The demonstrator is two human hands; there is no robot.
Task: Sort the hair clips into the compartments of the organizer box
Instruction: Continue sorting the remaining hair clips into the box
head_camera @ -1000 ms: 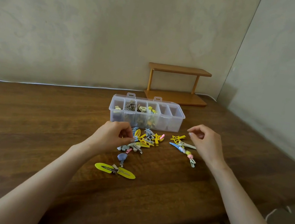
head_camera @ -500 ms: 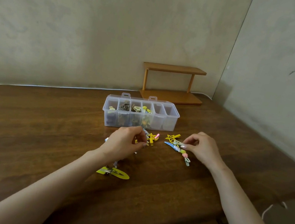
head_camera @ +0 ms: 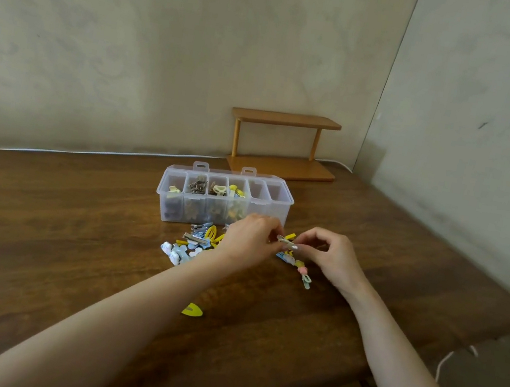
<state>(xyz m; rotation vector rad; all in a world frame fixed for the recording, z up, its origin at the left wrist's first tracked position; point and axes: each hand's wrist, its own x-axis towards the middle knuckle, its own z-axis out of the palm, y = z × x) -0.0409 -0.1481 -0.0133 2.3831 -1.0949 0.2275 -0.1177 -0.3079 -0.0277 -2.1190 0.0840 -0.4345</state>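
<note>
From my head camera, both my hands meet just right of the frame's centre, in front of the clear box [head_camera: 225, 200]. My left hand [head_camera: 247, 239] and my right hand [head_camera: 330, 256] each have fingers curled in, pinching the two ends of one pale clip [head_camera: 286, 241] held just above the table [head_camera: 55, 227]. More clips [head_camera: 194, 244] lie in a loose heap left of my left hand, just before the box, and a short string of them [head_camera: 301, 268] lies under my right hand. A yellow clip [head_camera: 192, 310] peeks out beside my left forearm, lower centre. The box's four left compartments hold clips. A small wooden shelf [head_camera: 283, 144] stands behind it against the wall.
</note>
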